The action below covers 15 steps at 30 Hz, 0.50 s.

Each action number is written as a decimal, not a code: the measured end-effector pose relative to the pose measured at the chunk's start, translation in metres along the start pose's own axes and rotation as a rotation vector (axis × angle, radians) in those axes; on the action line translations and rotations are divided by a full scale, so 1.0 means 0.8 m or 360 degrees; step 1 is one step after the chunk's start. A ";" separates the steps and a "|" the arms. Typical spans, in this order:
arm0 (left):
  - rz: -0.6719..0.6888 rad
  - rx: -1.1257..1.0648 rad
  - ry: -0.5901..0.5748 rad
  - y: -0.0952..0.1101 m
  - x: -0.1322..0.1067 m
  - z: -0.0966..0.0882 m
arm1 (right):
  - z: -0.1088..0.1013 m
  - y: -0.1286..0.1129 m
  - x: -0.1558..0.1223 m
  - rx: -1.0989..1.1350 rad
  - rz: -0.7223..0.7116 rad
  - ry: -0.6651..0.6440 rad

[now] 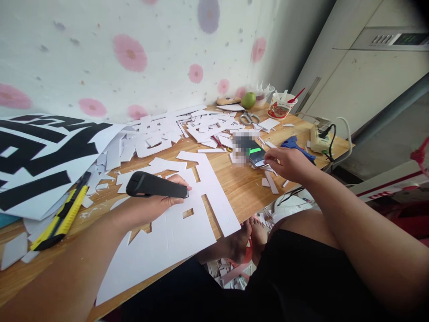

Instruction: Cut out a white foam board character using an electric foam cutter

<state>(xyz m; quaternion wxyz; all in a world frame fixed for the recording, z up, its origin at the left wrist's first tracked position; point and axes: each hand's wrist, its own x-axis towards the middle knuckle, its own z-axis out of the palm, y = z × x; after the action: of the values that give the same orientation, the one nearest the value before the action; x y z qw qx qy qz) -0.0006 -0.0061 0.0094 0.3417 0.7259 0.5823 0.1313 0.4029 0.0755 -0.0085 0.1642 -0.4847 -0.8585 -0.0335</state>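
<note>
My left hand (157, 203) is closed around a black cutting tool (154, 185), its tip resting on a large white foam sheet (174, 232) with cut-out slots that lies on the wooden table (241, 185). Farther right, my right hand (284, 163) rests with its fingers on a phone (257, 156) whose screen is lit, partly blurred. Small white offcuts lie around that hand.
A yellow utility knife (62, 219) lies at the left beside sheets printed with black shapes (40, 152). Several white scraps (174, 132), scissors (250, 118), a green apple (248, 100), a paper cup (280, 105), a blue glue gun (296, 145) and a power strip (321, 138) sit behind.
</note>
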 end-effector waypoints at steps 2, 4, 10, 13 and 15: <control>0.0073 -0.0039 -0.0074 -0.002 0.000 -0.002 | 0.000 0.000 0.000 -0.0007 -0.0005 -0.0004; 0.0108 -0.0070 -0.0098 -0.003 0.000 -0.004 | 0.000 -0.001 -0.001 -0.0018 -0.0012 -0.0006; 0.0193 -0.0169 -0.0033 0.000 0.004 -0.008 | -0.001 -0.004 -0.001 -0.0050 0.0016 -0.0015; 0.0232 -0.0179 -0.0015 0.007 0.003 -0.009 | -0.002 -0.005 -0.001 -0.0046 0.0031 -0.0029; 0.0230 -0.0161 -0.0013 0.011 0.001 -0.008 | -0.003 -0.005 -0.001 -0.0038 0.0024 -0.0033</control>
<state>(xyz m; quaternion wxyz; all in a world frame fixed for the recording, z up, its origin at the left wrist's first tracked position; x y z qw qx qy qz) 0.0024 -0.0035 0.0194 0.3700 0.7483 0.5197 0.1818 0.4008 0.0725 -0.0059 0.1496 -0.4933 -0.8561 -0.0375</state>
